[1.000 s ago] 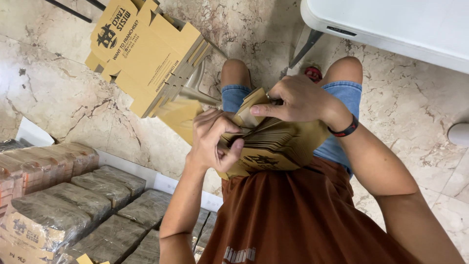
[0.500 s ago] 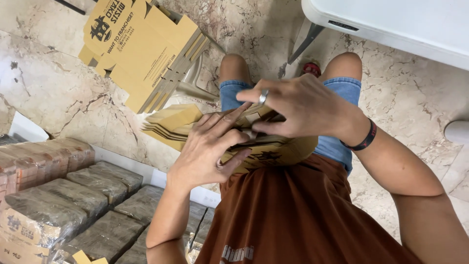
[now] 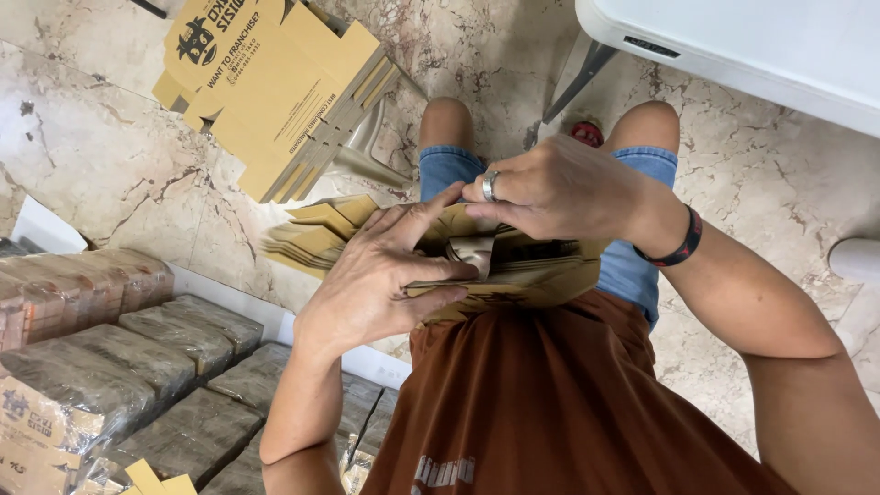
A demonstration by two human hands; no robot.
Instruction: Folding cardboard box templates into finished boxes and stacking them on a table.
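Nearest the camera is the person's brown shirt (image 3: 568, 403), with both forearms reaching out over the lap. The left hand (image 3: 380, 280) lies mostly open, fingers spread and only slightly curled, pressed flat on top of a stack of flat tan cardboard pieces (image 3: 477, 266) that rests on the lap. Its thumb reaches up towards the other hand. The right hand (image 3: 559, 188) comes in from the other side, fingers bent down and pinching at the upper edge of the same stack; a ring shows on one finger and a dark band (image 3: 683, 240) sits on the wrist. Between the two hands a small flap of the top piece stands folded up. The left end of the stack fans out past the left hand, over the floor.

To the person's left, low in view, wrapped bundles (image 3: 137, 357) lie side by side in rows; what holds them cannot be made out beyond a white edge along their far side.

Beyond the hands are blue shorts (image 3: 632, 266) and bare knees. Farther off, on the marble floor (image 3: 82, 156), a second pile of flat printed cardboard blanks (image 3: 275, 92) lies at an angle. A white table (image 3: 752, 46) fills the far right corner.
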